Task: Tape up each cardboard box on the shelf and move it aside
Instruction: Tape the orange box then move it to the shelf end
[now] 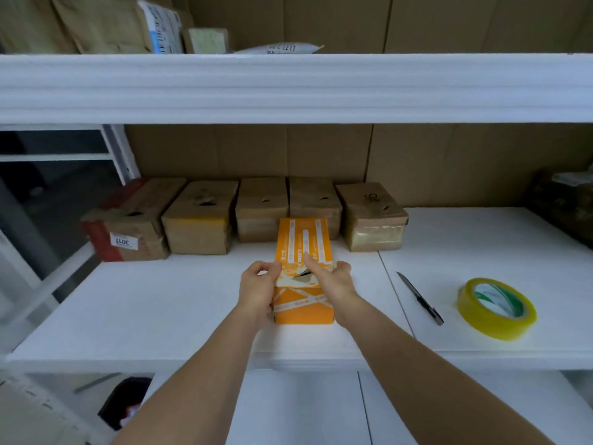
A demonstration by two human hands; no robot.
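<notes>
An orange cardboard box (303,248) with white tape strips stands in the middle of the white shelf (160,300). Its top has a small dark gap near the front edge. My left hand (258,284) holds the box's front left corner, fingers curled over the top edge. My right hand (330,274) lies on the top at the front right, thumb stretched across the flap beside the gap. A roll of yellow tape (495,308) lies flat to the right. A black-handled knife (420,298) lies between the box and the roll.
Several brown cardboard boxes (199,220) stand in a row along the back of the shelf, right behind the orange box. A dark object (564,207) sits at the far right. An upper shelf board (288,88) hangs overhead. The shelf's front edge is near my forearms.
</notes>
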